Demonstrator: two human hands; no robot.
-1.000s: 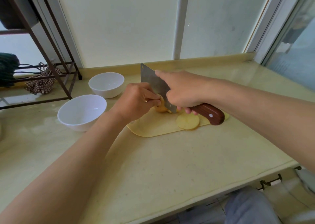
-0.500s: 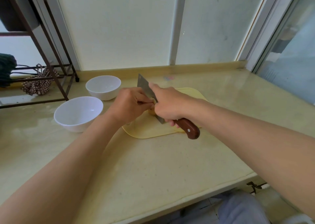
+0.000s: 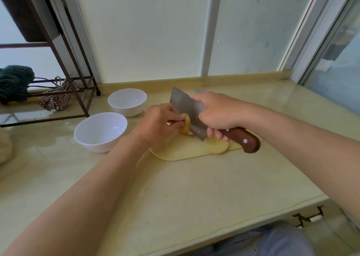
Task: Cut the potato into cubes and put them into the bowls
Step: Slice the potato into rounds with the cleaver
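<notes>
Left hand [image 3: 158, 123]: curled tight, fingers pinching the potato [image 3: 185, 126] on the yellow cutting board [image 3: 181, 151].
Right hand [image 3: 217, 113]: wrapped around the cleaver [image 3: 190, 113] by its brown handle, pointer finger along the top.
Cleaver blade: pressed against the potato.
Cut slice [image 3: 217, 145]: flat on the board, under the handle.
Bowls: near bowl [image 3: 100, 131] and far bowl [image 3: 127, 102], both white, left of the board.

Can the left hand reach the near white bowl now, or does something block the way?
Probably yes. The near white bowl stands just left of the left hand with bare counter between. But the fingers hold the potato, so they must let go first.
</notes>
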